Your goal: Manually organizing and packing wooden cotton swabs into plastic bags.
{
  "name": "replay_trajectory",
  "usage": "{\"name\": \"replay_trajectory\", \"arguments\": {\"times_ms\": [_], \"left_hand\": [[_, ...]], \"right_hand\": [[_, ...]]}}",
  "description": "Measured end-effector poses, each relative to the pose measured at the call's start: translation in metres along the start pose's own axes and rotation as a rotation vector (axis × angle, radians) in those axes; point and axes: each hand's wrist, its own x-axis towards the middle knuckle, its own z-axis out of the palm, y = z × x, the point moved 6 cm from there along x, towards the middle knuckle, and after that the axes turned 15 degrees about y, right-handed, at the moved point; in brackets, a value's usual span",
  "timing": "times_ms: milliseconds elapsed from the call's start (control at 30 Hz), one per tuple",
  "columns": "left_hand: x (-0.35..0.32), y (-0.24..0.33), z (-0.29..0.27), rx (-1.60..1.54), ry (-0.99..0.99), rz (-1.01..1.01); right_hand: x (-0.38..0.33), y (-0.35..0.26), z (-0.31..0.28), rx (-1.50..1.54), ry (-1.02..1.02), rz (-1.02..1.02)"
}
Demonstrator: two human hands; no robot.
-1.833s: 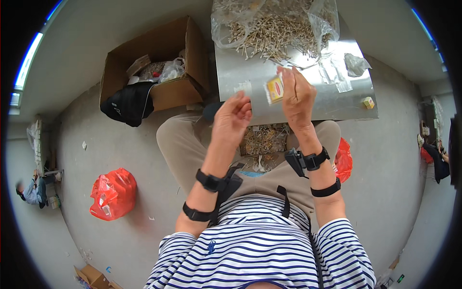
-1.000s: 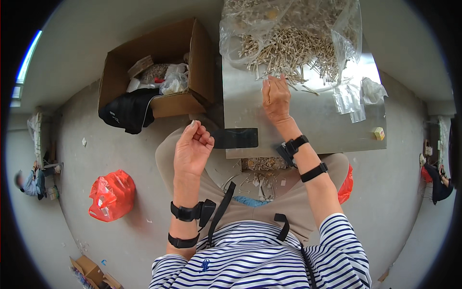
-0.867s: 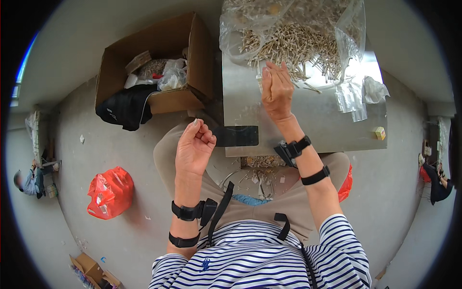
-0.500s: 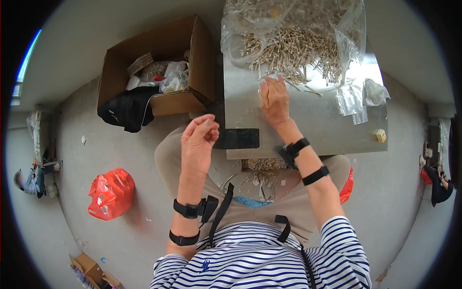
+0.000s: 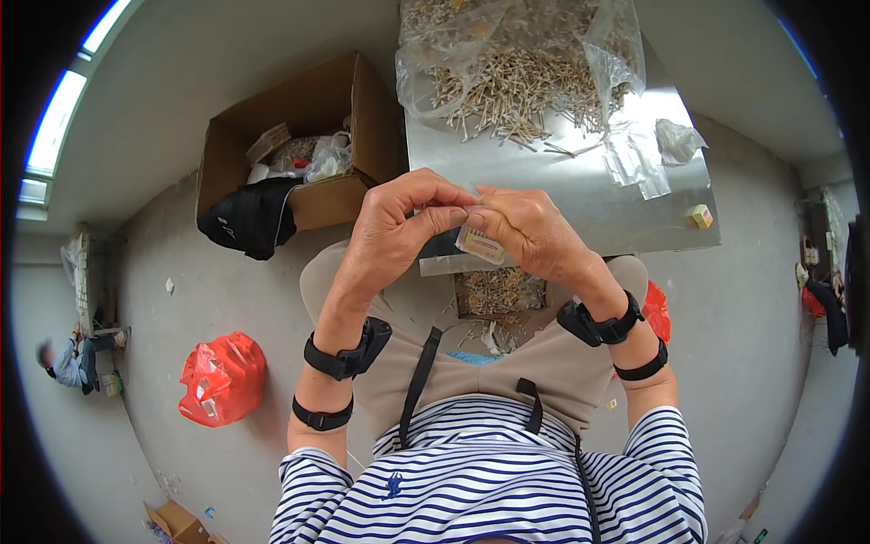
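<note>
Fingers of both hands curled and pinched together at frame centre, closed on a small clear packet [image 5: 478, 243] with a yellowish insert. Left hand [image 5: 394, 227] grips its upper left edge; right hand [image 5: 526, 231] holds it from the right, thumb over the top. Packet sits just above the near edge of the metal table [image 5: 589, 195]. Upper centre: open plastic bag [image 5: 517, 54] spilling pale sticks [image 5: 507, 86]. Upper left: cardboard box [image 5: 299, 136]. Lower left: red bag [image 5: 222, 376] on the floor.
</note>
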Motion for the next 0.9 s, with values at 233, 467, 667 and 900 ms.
{"name": "replay_trajectory", "arguments": {"times_ms": [233, 467, 667, 900], "left_hand": [[-0.023, 0.031, 0.013, -0.002, -0.004, 0.041], [-0.045, 0.070, 0.020, 0.227, 0.125, 0.289], [-0.052, 0.089, 0.014, 0.287, 0.215, 0.369], [-0.059, 0.099, 0.017, 0.298, 0.227, 0.438]], "right_hand": [[-0.013, -0.044, -0.015, 0.005, -0.088, -0.014], [-0.023, -0.069, -0.028, -0.073, -0.061, -0.021], [-0.027, -0.086, -0.058, 0.023, 0.181, -0.017], [-0.026, -0.110, -0.070, -0.032, 0.246, -0.067]]}}
